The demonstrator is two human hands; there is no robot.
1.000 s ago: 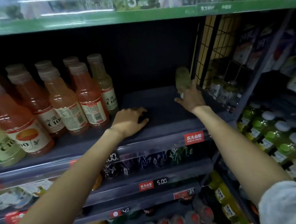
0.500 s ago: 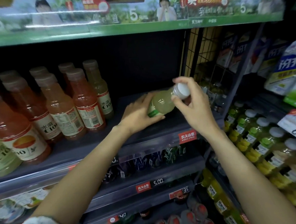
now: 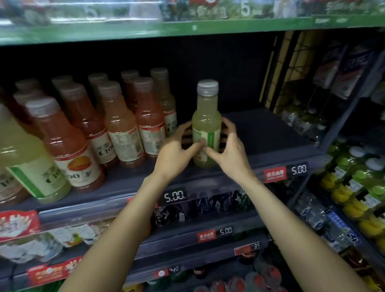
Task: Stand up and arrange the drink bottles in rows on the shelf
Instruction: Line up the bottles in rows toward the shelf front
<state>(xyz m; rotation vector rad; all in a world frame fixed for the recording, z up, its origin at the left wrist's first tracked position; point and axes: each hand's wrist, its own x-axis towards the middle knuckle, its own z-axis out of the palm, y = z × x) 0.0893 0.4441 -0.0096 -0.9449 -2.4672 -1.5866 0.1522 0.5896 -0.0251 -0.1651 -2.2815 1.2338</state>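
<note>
Yellow-green bottle (image 3: pixel 206 124): upright near the middle of the frame, its base on the dark shelf (image 3: pixel 264 138) close to the front edge; pale cloudy drink, grey-white cap at the top, a label with a green band round the lower half.
Left hand (image 3: pixel 176 151): comes up from the lower left, curled round the bottle's left side – thumb across the front of the label, fingers reaching behind it; partly closed on the bottle.
Right hand (image 3: pixel 230 152): comes up from the lower right, cupped round the bottle's right side, thumb tip on the label just beside the left thumb, fingers wrapped to the back; also partly closed on the bottle.
Standing bottles (image 3: pixel 121 123): rows of orange, red and pale yellow drinks fill the left half of the same shelf, all upright, the nearest row just left of the held bottle with a narrow gap between.
Free shelf space: the dark surface right of the held bottle, out to the wire grid divider (image 3: pixel 295 70) at the upper right.
Price strip (image 3: pixel 174 195): along the shelf's front edge below the hands – it reads 5.00, with a red tag (image 3: pixel 275 174) farther right.
Lower shelves: more bottles, blurred, at the bottom and right of the frame.
</note>
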